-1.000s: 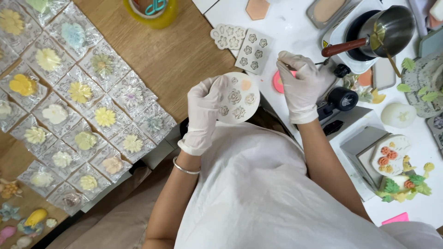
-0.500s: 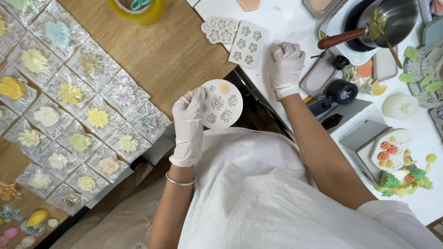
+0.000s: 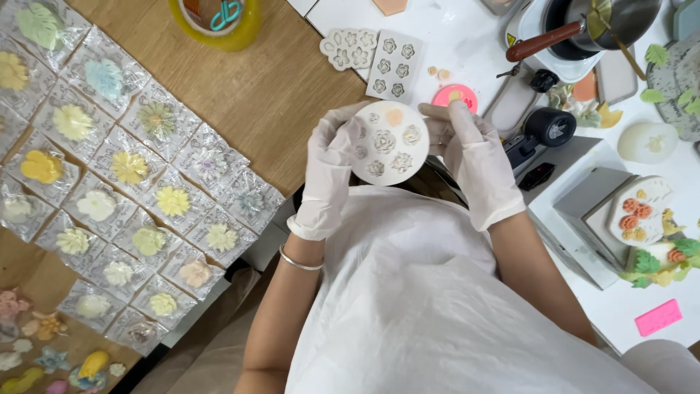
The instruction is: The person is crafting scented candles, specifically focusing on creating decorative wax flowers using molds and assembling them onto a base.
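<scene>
A round white silicone mould [image 3: 389,144] with flower-shaped cavities is held in front of my chest; one cavity near its top has a peach filling. My left hand [image 3: 329,164], in a white glove, grips the mould's left edge. My right hand [image 3: 470,157], also gloved, holds its right edge with the fingers wrapped behind it. A pink round mould [image 3: 454,96] lies on the white table just beyond my right fingers.
Two grey flower moulds [image 3: 394,66] lie on the white table [image 3: 467,36]. A saucepan [image 3: 598,25] sits on a small stove at the back right. Bagged pastel flower pieces [image 3: 127,168] cover the wooden table on the left. A yellow tub [image 3: 216,22] stands behind them. Filled moulds [image 3: 638,211] are at right.
My right hand left the tool by the table and came to the round mould. Both hands now hold the mould, brought closer to my chest.
</scene>
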